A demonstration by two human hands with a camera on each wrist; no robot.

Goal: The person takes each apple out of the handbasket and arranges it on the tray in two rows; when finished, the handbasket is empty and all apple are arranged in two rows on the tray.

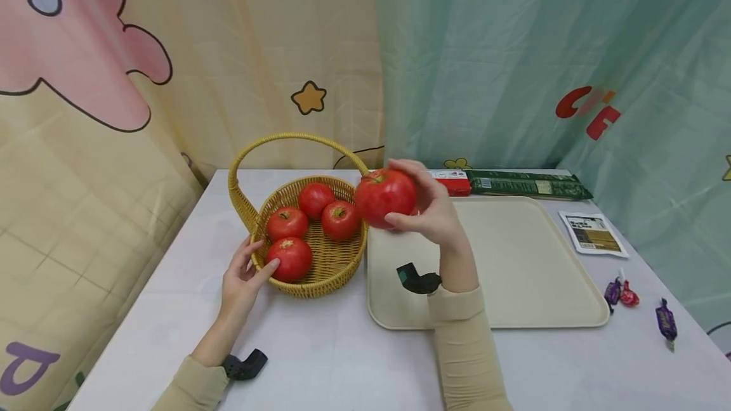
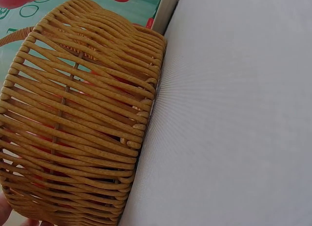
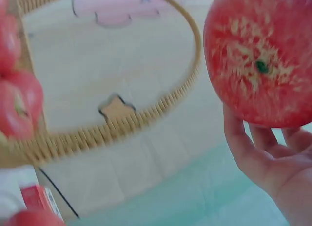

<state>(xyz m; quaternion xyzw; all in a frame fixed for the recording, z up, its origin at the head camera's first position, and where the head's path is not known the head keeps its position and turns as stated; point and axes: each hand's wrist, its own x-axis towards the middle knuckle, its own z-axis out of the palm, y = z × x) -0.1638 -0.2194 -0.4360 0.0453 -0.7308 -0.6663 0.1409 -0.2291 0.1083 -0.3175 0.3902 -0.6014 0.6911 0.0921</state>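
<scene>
A large red apple (image 1: 384, 198) is gripped in my right hand (image 1: 436, 208), held up over the basket's right rim and the tray's near-left corner area. In the right wrist view, the apple's (image 3: 263, 60) speckled yellowish end shows above the curled fingers. My left hand (image 1: 242, 278) holds the rim of a woven yellow basket (image 1: 334, 265), thumb over the edge and fingers against the outer wall. Several more red apples (image 1: 288, 223) lie inside it, one (image 1: 291, 260) right by the left thumb. From the left wrist view, the basket's slatted side (image 2: 83, 119) hides most of the fruit.
A beige tray (image 1: 525, 265) lies right of the basket. Behind it are a red and white box (image 1: 454, 182) and a long green packet (image 1: 525, 184). A white-edged pouch (image 1: 594, 233) and wrapped candies (image 1: 665, 322) lie at the right. The tall basket handle (image 1: 294, 136) arches up behind.
</scene>
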